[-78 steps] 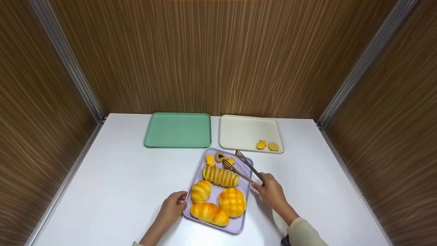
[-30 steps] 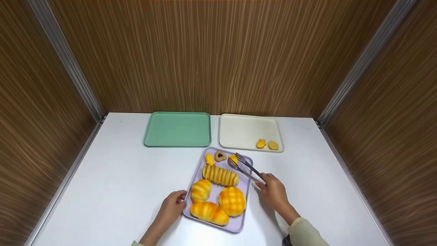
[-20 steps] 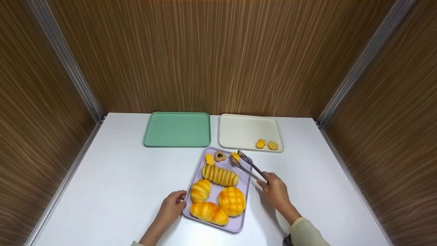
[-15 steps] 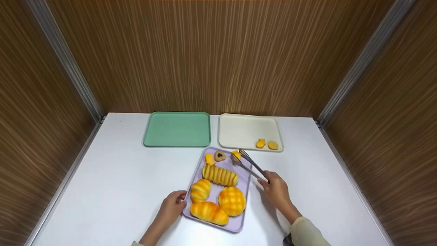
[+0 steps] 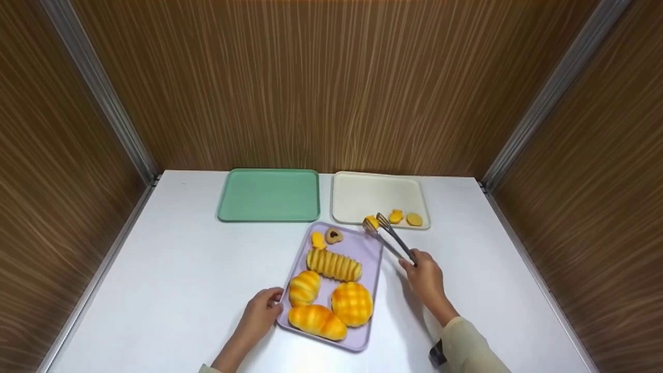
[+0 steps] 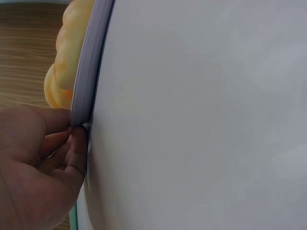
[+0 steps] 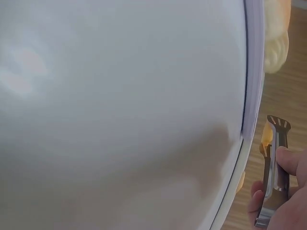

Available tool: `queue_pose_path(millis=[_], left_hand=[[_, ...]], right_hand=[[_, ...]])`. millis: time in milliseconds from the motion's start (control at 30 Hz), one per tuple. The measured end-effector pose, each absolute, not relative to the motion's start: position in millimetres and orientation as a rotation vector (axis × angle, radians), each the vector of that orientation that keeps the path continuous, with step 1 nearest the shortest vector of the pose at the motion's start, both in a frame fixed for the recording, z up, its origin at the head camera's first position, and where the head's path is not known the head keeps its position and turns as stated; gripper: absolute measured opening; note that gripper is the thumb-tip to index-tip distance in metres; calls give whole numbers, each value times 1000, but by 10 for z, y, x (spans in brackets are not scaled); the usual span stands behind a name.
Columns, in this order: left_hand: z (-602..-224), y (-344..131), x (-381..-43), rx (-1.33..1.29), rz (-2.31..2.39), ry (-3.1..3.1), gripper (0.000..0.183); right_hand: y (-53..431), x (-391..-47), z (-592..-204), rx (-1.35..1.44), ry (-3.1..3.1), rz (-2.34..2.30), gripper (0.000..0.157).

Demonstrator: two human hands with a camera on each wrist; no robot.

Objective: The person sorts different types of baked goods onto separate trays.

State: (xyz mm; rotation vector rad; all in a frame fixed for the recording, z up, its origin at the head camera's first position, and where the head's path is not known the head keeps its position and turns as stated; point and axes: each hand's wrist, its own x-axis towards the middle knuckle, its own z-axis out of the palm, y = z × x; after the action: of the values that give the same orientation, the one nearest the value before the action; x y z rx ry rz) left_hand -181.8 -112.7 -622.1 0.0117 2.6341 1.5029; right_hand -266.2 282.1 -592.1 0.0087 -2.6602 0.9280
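At the lilac tray's (image 5: pixel 365 248) left edge, my left hand (image 5: pixel 260 313) pinches the rim between thumb and fingers, as the left wrist view shows at the tray's rim (image 6: pixel 88 62). My right hand (image 5: pixel 427 280) grips metal serving tongs (image 5: pixel 400 243). Between the tong tips is a small yellow cookie (image 5: pixel 371 220), which overlaps the near edge of the cream tray (image 5: pixel 362 194). The lilac tray carries a striped roll (image 5: pixel 334 265), a twisted bun (image 5: pixel 304 288), a round checked bun (image 5: pixel 352 304), a long bread roll (image 5: pixel 317 322), a yellow cookie (image 5: pixel 317 240) and a heart-centred cookie (image 5: pixel 333 235).
Two small cookies, a yellow one (image 5: pixel 395 216) and a round one (image 5: pixel 414 219), lie at the cream tray's near right corner. A green tray (image 5: pixel 269 194) stands at the back left. Wood-grain walls (image 5: pixel 311 88) enclose the white table (image 5: pixel 197 269) at the back and sides.
The tongs took hold of the yellow cookie beside the heart-centred one. My right hand has carried it away and to the right, from the lilac tray to the cream tray's edge. The left hand stayed put.
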Motion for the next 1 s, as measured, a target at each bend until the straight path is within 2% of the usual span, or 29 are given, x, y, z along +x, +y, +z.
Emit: queue_pose_path(millis=[367, 567, 867, 1000], left_hand=[[-6224, -1124, -1812, 21, 1499, 2653, 36], [-6219, -1115, -1817, 19, 1488, 2659, 37], [-6210, -1112, -1826, -19, 1488, 2630, 38], [-6210, -1117, -1825, -25, 1504, 2620, 37]], right_hand=[[2903, -2977, -5953, -155, -2700, 953, 30], [2864, -3080, -5954, -180, -2712, 963, 26], [2790, -3102, -5937, -217, -2732, 1053, 38], [2733, -3046, -5894, -152, -2720, 1078, 39]])
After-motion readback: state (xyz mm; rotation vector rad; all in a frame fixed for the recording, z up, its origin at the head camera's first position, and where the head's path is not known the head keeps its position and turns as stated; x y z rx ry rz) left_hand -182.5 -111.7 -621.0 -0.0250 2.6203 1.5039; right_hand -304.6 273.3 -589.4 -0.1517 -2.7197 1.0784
